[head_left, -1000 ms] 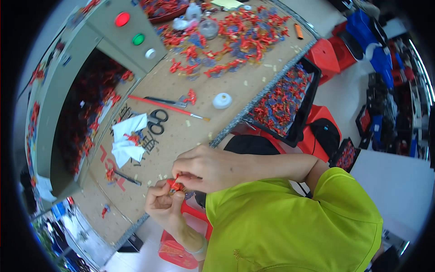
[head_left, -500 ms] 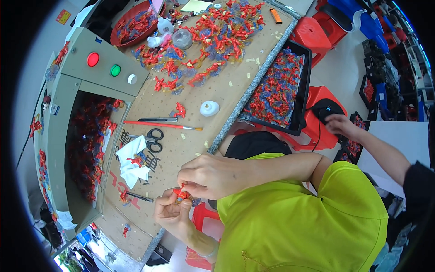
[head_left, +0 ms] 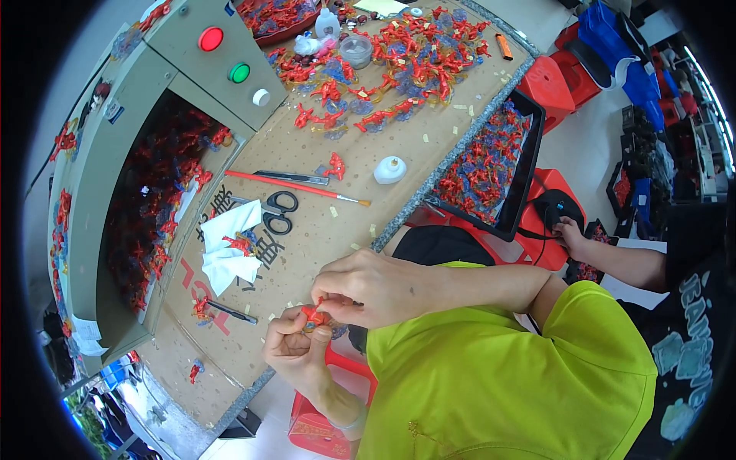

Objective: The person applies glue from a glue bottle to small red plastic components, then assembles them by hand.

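Near the table's front edge, my left hand (head_left: 297,345) pinches a small red plastic figurine (head_left: 313,314) with bluish translucent parts. My right hand (head_left: 356,287) is closed at the figurine's upper end, thumb and fingertips on a thin red part of it. Fingers cover much of the piece. Beyond my hands, another figurine (head_left: 244,243) lies on a folded white tissue (head_left: 222,264). A black-handled pair of scissors (head_left: 280,212), a red paintbrush (head_left: 299,186) and a dark pen-like tool (head_left: 232,311) lie close by.
A grey cabinet (head_left: 184,100) with lit buttons holds many figurines. A heap of figurines (head_left: 399,61) covers the far table, near a white bottle (head_left: 390,170). A black tray (head_left: 529,165) of figurines rests beside red stools (head_left: 546,86). At right, another person's hand (head_left: 569,234) touches a black object.
The view has shifted, so the table appears farther right and up. My hands keep their grip on the figurine. The other person's hand has lowered onto the black object.
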A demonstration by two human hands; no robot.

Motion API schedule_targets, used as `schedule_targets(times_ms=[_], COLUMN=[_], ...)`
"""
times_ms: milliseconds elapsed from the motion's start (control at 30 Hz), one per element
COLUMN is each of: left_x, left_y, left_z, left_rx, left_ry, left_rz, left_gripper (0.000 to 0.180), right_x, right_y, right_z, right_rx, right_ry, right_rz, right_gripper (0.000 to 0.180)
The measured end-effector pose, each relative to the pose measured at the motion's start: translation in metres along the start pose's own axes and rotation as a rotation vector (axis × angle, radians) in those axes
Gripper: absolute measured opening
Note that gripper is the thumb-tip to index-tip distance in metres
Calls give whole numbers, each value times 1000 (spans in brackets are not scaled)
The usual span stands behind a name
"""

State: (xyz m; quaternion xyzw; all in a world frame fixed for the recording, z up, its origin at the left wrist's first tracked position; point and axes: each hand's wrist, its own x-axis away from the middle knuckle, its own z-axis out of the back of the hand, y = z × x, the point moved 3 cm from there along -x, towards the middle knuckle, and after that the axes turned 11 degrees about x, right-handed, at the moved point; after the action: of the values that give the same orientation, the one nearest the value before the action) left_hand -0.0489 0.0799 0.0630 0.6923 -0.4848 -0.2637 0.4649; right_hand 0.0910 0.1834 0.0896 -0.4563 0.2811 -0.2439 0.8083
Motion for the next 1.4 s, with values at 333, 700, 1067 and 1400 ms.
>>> schedule_targets(times_ms=[333, 700, 1067, 1400], left_x=[-2, -4, -5, -2], left_y=[-1, -4, -3, 6], left_z=[9, 13, 9, 5], left_rx=[41, 36, 41, 36], left_ry=[28, 37, 23, 75], left_rz=[13, 28, 38, -12], left_gripper=[27, 27, 27, 26], right_x=[-7, -9, -8, -8], right_y=[0, 5, 4, 3], right_z=[-8, -10, -8, -8], right_rx=[59, 68, 72, 28], right_ry=[13, 4, 18, -35], right_rz=[64, 50, 49, -6], right_gripper=[8, 8, 8, 9])
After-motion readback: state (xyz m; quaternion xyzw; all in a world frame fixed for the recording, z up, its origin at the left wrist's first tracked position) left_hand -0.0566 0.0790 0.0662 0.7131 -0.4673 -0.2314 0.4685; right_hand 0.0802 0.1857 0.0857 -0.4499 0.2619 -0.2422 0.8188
